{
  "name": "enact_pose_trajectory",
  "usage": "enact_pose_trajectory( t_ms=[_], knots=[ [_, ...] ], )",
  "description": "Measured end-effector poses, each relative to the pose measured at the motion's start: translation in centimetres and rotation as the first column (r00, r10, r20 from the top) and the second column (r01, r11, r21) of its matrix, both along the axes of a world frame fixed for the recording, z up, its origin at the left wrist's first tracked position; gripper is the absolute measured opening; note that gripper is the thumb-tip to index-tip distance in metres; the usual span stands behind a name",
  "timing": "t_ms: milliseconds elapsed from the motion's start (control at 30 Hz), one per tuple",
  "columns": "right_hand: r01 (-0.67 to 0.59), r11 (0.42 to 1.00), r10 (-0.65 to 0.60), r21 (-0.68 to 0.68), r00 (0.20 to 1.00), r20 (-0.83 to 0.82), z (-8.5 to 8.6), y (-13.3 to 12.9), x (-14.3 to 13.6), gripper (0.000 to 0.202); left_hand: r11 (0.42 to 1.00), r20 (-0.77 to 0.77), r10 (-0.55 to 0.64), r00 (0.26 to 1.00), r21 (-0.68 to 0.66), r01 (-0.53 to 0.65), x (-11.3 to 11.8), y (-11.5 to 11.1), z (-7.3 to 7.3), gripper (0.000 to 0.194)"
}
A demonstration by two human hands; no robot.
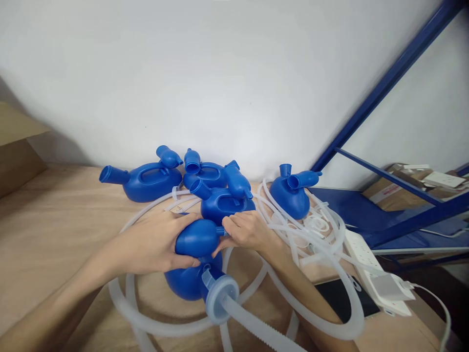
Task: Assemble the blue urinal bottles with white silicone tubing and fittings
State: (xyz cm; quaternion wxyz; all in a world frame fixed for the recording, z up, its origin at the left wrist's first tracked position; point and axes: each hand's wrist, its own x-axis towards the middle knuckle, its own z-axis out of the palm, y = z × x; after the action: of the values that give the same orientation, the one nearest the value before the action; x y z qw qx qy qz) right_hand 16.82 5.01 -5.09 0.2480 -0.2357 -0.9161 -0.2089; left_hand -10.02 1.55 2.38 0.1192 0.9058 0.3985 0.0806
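My left hand [157,242] is wrapped around a blue plastic bulb-shaped funnel [198,238], thumb below and fingers over the far side. At its narrow spout, my right hand [247,230] pinches the tip with thumb and fingers. Right below the funnel is a blue plastic urinal bottle [185,286], partly covered by the funnel and left hand. Its mouth points toward me and wears a translucent cap [223,299], from which a ribbed translucent hose [260,326] runs to the lower right. Whether the funnel touches this bottle I cannot tell.
Behind my hands stand several more blue urinal bottles [146,183], with similar funnels [238,181] resting on them. Coiled clear tubing [331,244] covers the table's right. A black phone [344,298], a white power strip [362,259] and a blue metal rack [388,193] are at the right.
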Motion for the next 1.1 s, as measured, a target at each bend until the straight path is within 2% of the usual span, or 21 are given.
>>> enact_pose_trajectory(
  t_ms=[67,200,300,400,533,633,700,767,933,1100],
  knots=[
    [0.001,0.999,-0.002,-0.038,1.0,-0.02,-0.4,0.3,0.0,0.065,1.0,0.017,-0.015,1.0,0.013,0.015,-0.1,0.0,-0.2,0.07],
    [0.052,0.978,-0.064,-0.201,0.996,-0.056,-1.1,0.8,0.1,0.072,1.0,0.031,0.011,0.999,0.017,-0.012,-0.6,-0.1,-1.0,0.079],
    [0.125,0.943,-0.152,-0.31,0.986,-0.066,-0.6,0.8,0.2,0.072,0.998,0.028,0.053,0.998,0.03,-0.054,-1.0,-0.3,-1.7,0.084],
    [0.179,0.857,-0.173,-0.484,0.983,0.057,1.0,0.3,0.2,0.066,0.995,0.034,0.082,0.996,0.054,-0.083,-1.0,-0.4,-2.0,0.082],
    [0.221,0.669,-0.035,-0.709,0.963,0.268,2.6,-0.4,-0.8,0.056,0.993,0.047,0.098,0.994,0.056,-0.1,-1.0,-0.6,-2.2,0.083],
    [0.262,0.584,0.008,-0.768,0.945,0.328,2.2,-0.5,-1.7,0.056,0.991,0.05,0.129,0.99,0.022,-0.13,-1.0,-0.6,-2.4,0.089],
    [0.203,0.559,0.049,-0.804,0.96,0.276,1.4,-0.3,-2.1,0.051,0.99,0.055,0.141,0.988,0.019,-0.142,-1.2,-0.5,-2.5,0.092],
    [0.15,0.54,0.069,-0.828,0.973,0.222,0.6,0.0,-2.3,0.046,0.991,0.075,0.129,0.989,0.023,-0.131,-1.3,-0.2,-2.4,0.093],
    [0.173,0.522,0.028,-0.835,0.975,0.22,-0.3,0.5,-2.5,0.048,0.995,0.127,0.07,0.989,-0.079,-0.06,-1.7,0.5,-1.7,0.087],
    [0.155,0.48,-0.021,-0.863,0.986,0.165,0.5,0.5,-1.7,0.054,0.984,0.112,0.139,0.984,-0.131,-0.124,-2.2,0.9,-1.2,0.088]
  ],
)
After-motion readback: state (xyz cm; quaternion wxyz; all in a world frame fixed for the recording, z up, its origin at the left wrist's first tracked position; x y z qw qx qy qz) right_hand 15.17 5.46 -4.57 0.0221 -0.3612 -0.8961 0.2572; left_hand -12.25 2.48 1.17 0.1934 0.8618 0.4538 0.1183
